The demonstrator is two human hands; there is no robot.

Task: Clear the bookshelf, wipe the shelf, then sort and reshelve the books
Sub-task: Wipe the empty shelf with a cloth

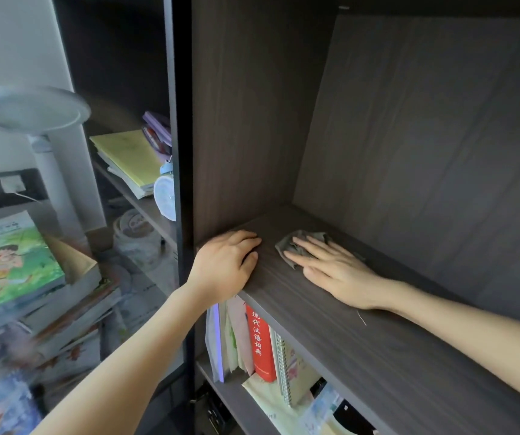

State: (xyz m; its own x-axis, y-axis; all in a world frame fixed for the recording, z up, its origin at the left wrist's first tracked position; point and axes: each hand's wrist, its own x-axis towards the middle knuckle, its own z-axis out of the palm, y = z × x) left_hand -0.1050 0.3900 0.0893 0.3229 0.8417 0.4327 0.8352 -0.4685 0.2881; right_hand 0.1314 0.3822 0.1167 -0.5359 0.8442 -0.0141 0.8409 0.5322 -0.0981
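Your right hand point(331, 271), fingers flat, presses a grey cloth point(284, 250) on the cleared shelf point(378, 356); left hand point(224, 265) grips its front edge. Sorting, reshelving remain.

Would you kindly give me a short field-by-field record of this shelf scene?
stage: wiping the bare shelf
left hand: holds the shelf's front edge, fingers curled
right hand: flat, pressing cloth onto the shelf
book stack: at left, off the shelf
level below: red book upright among others
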